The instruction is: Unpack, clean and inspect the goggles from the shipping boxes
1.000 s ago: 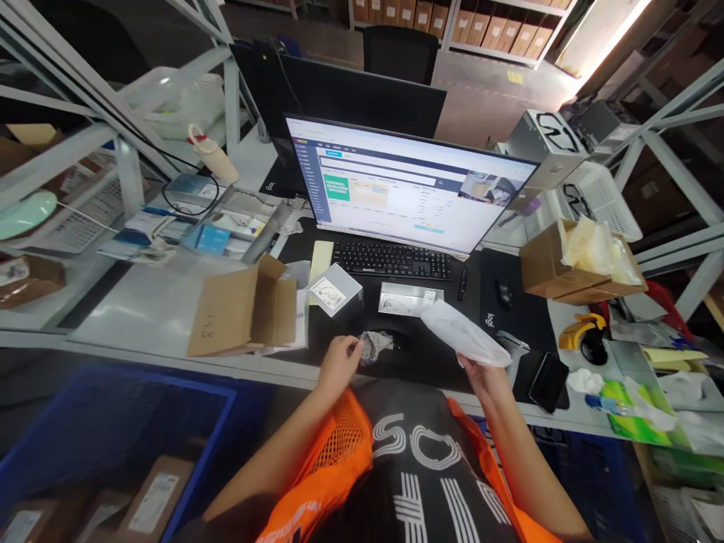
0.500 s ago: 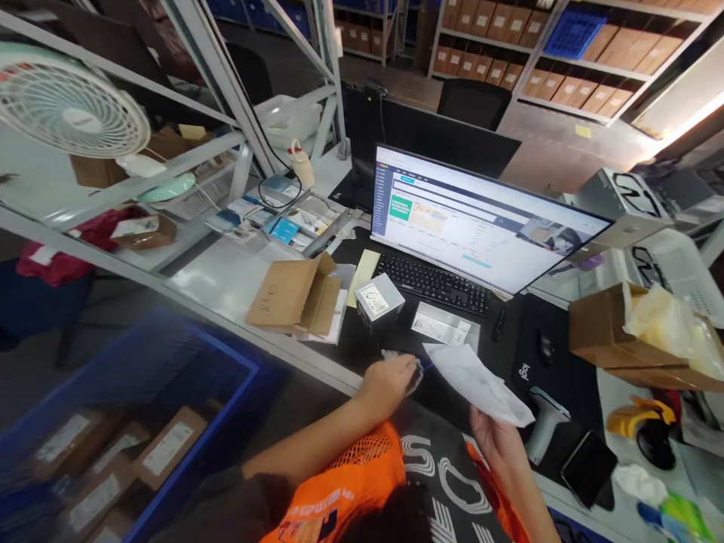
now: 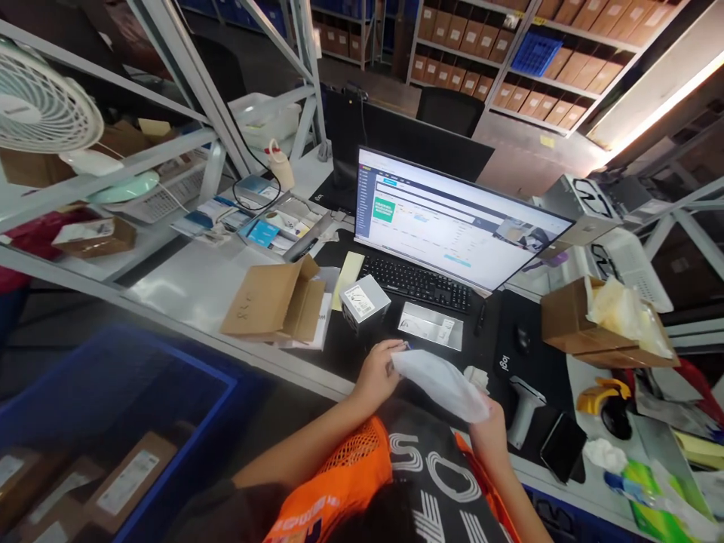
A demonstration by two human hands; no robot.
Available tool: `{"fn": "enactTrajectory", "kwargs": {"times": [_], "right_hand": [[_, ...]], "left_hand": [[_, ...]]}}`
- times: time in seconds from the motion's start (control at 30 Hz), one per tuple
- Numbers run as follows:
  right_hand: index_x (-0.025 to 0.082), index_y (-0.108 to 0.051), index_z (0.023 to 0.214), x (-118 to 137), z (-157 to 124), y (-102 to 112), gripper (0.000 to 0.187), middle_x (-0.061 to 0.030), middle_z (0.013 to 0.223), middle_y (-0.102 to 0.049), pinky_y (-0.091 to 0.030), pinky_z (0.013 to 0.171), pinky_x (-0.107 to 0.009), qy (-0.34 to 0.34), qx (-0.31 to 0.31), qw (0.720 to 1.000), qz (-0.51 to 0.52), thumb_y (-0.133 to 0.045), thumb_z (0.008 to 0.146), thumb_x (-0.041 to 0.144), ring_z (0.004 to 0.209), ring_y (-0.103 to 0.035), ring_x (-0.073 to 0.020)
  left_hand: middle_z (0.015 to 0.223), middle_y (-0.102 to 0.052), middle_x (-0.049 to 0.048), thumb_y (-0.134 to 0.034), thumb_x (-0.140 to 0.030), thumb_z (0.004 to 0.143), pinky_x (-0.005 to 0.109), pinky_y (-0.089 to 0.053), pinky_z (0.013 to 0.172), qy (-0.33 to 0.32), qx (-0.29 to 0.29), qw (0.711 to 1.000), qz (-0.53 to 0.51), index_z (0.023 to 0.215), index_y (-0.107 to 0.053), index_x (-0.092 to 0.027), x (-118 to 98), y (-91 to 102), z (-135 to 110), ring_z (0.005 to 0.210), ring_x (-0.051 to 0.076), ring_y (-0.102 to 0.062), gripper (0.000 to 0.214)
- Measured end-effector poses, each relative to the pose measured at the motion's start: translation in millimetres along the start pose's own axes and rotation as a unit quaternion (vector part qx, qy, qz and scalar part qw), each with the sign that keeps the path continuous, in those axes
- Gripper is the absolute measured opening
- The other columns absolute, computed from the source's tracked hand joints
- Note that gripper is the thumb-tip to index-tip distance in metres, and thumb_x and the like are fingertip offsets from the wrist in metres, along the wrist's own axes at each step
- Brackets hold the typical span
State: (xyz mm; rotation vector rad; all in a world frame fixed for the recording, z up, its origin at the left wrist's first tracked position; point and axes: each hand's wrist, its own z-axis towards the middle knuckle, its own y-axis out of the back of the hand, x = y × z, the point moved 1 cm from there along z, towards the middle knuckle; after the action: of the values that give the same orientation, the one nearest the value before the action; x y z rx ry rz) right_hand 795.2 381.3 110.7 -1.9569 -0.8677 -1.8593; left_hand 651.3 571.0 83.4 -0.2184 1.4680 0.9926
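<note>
A thin white bag, limp and slightly see-through, stretches between my hands in front of my body. My right hand grips its right end, with the thumb side up. At its left end is my left hand, fingers closed around something small and dark with a bit of blue at the fingertips; what exactly it holds is partly hidden. Just beyond are a grey box with a white label and a flat white labelled box. A crumpled white piece lies behind the right hand.
An open cardboard box stands at left, above a blue crate of labelled cartons. Behind are a keyboard and lit monitor. To the right lie a scanner, phone, mouse and filled carton.
My left hand has risen from low on the mat to the left end of the white bag. The bag has come lower and nearer my body, and the view has turned right.
</note>
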Motion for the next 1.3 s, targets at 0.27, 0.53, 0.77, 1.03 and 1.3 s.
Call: {"fn": "enactTrajectory", "kwargs": {"times": [0.27,0.53,0.77,1.03,1.3], "right_hand": [[0.022,-0.082,0.078,12.1,-6.6,-11.5,0.016,-0.0085,0.091,-0.077,-0.058,0.068,-0.035,0.095,0.003,0.992,-0.077,-0.068,0.071,0.028,0.079,-0.072,-0.0283],[0.019,-0.079,0.08,8.7,0.0,-27.4,0.021,-0.0083,0.086,-0.076,-0.057,0.066,-0.031,0.156,-0.012,0.977,-0.145,-0.059,0.082,0.025,0.075,-0.071,-0.0238],[0.016,-0.074,0.087,16.6,1.6,-29.0,0.026,-0.0111,0.094,-0.074,-0.056,0.071,-0.031,0.308,-0.01,0.865,-0.395,-0.048,0.09,0.013,0.083,-0.07,-0.0234],[0.018,-0.07,0.071,31.0,8.8,-30.2,0.029,-0.0124,0.121,-0.07,-0.044,0.108,-0.052,0.336,-0.003,0.84,-0.425,-0.049,0.081,0.001,0.129,-0.052,-0.0331],[0.02,-0.073,0.064,-5.2,25.5,-52.8,0.022,-0.0127,0.134,-0.065,-0.045,0.104,-0.056,0.201,0.0,0.936,-0.29,-0.059,0.077,0.01,0.13,-0.05,-0.0334]], "left_hand": [[0.134,-0.062,0.0113,-0.058,0.0,0.069,0.046,-0.048,0.111,-0.031,0.039,0.999,-0.002,0.127,-0.065,-0.02,-7.2,-10.4,7.1,0.126,0.026,-0.058,0.061],[0.139,-0.057,0.0141,-0.051,0.003,0.07,0.048,-0.045,0.113,-0.063,0.042,0.997,0.014,0.133,-0.058,-0.016,-12.3,-15.5,12.5,0.13,0.025,-0.053,0.066],[0.14,-0.054,0.0155,-0.048,0.006,0.069,0.05,-0.044,0.113,-0.118,0.049,0.991,0.033,0.139,-0.052,-0.016,-5.2,-15.0,14.4,0.133,0.026,-0.051,0.073],[0.142,-0.052,0.0142,-0.048,0.007,0.068,0.05,-0.044,0.113,-0.141,0.088,0.986,0.029,0.144,-0.046,-0.02,-8.7,-15.8,8.8,0.135,0.026,-0.048,0.08],[0.143,-0.048,0.0161,-0.043,0.009,0.064,0.051,-0.046,0.111,-0.207,0.157,0.966,0.021,0.151,-0.036,-0.022,-20.7,-26.4,-2.8,0.136,0.028,-0.047,0.092]]}}
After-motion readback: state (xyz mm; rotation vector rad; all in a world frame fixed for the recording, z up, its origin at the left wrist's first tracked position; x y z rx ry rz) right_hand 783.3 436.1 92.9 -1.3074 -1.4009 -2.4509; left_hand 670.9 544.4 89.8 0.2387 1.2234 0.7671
